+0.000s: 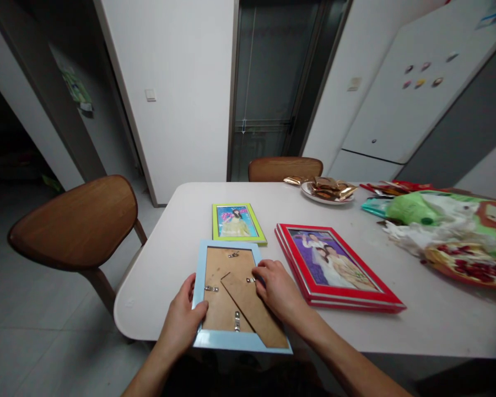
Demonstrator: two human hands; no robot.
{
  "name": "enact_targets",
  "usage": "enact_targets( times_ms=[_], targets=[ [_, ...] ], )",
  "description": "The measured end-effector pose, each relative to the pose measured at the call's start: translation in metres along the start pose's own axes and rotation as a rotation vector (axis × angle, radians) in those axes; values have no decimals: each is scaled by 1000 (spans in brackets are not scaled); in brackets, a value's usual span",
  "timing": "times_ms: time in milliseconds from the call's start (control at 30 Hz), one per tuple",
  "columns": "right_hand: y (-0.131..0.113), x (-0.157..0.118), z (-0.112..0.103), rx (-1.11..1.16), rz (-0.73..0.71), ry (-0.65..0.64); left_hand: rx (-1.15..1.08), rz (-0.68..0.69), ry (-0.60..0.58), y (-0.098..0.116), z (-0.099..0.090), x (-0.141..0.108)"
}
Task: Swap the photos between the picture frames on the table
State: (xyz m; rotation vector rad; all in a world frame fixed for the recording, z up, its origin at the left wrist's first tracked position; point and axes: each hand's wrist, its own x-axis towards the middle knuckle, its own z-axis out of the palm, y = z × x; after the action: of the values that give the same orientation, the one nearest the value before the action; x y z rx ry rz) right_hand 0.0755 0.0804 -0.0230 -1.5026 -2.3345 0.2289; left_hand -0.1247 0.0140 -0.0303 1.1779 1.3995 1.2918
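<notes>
A light-blue picture frame (201, 275) lies face down at the table's near edge, its brown backing board (219, 314) and slanted stand leg (252, 309) showing. Small metal clips sit around the board. My left hand (184, 314) grips the frame's left side, thumb on top and fingers at the outer edge. On the opposite side, my right hand (279, 286) has its fingers curled at the right-hand metal clip (251, 280). Its fingertips are partly hidden. Just beyond lies a lime-green picture frame (236, 222), face up. Right of my hand are stacked red picture frames (334, 262).
The white table (161, 275) has rounded corners. A plate (328, 199) of wrapped snacks stands at the back. To the right are a green bag (421, 208), crumpled white tissue and an opened pomegranate (471, 264). Wooden chairs stand at the left (78, 226) and far side (285, 168).
</notes>
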Motion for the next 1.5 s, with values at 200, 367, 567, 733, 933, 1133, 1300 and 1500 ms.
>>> enact_targets(
  times_ms=[200,367,567,733,933,1133,1300,1500],
  targets=[
    [-5,7,-1,-48,-3,22,175,25,6,0,-3,-1],
    [-16,29,3,-31,-80,55,171,31,5,0,0,-3],
    [-12,58,18,-118,13,4,382,45,47,-3,2,-4],
    [-15,54,19,-77,22,81,432,49,65,-5,4,-5],
    [-44,29,13,84,-221,28,371,37,64,-11,4,-5],
    [-59,18,18,136,-249,-29,373,45,53,-14,3,-4],
    [-58,16,21,161,-259,-10,422,73,74,-13,5,-5],
    [-67,16,23,94,-197,3,497,110,110,-11,6,-7]
  ],
)
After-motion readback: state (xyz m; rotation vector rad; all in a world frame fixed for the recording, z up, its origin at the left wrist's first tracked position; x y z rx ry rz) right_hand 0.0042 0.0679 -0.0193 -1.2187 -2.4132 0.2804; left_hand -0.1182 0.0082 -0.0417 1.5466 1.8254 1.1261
